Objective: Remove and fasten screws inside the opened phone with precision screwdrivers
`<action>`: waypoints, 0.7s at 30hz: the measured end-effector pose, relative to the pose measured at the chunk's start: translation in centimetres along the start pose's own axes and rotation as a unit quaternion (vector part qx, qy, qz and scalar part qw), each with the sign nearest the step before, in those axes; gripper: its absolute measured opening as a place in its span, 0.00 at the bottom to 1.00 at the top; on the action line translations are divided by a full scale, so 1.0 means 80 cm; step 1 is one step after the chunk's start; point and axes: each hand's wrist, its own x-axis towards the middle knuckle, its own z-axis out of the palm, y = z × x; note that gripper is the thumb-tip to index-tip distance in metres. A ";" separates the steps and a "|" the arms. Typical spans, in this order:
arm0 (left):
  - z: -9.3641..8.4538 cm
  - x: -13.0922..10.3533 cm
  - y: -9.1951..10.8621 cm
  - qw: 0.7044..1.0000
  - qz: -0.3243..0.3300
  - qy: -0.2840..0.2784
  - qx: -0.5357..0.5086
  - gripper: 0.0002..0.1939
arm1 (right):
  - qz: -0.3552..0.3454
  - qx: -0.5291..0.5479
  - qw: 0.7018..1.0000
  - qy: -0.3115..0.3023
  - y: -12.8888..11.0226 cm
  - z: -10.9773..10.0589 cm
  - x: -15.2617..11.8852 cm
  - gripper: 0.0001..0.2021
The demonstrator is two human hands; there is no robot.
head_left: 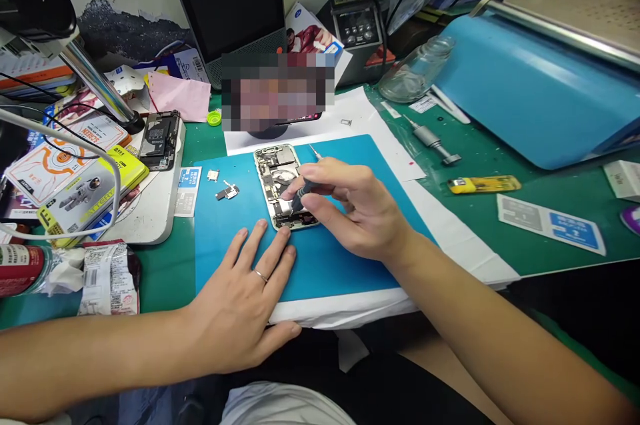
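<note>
An opened smartphone (274,178) lies on the blue mat (340,278), its inner parts exposed. My left hand (245,291) rests flat with fingers spread, its fingertips by the phone's lower edge. My right hand (355,208) is over the phone's right side, thumb and fingers pinching a small dark piece (300,197) just above the lower part; its exact kind is unclear. A thin metal tool tip (315,153) shows beyond the right fingers, the rest of it hidden. Left of the phone lie a black-and-silver phone part (228,191) and a small metal piece (213,175).
Another opened phone (159,139) and a yellow battery box (95,191) sit on a white stand at left. At right are a metal screwdriver (433,139), a yellow cutter (484,185) and a glass jar (417,71). A dark screen (233,5) stands behind.
</note>
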 end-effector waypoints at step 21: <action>0.001 -0.001 -0.001 1.000 0.006 0.003 0.016 0.41 | -0.080 -0.201 0.975 0.043 -0.010 -0.003 0.014 0.27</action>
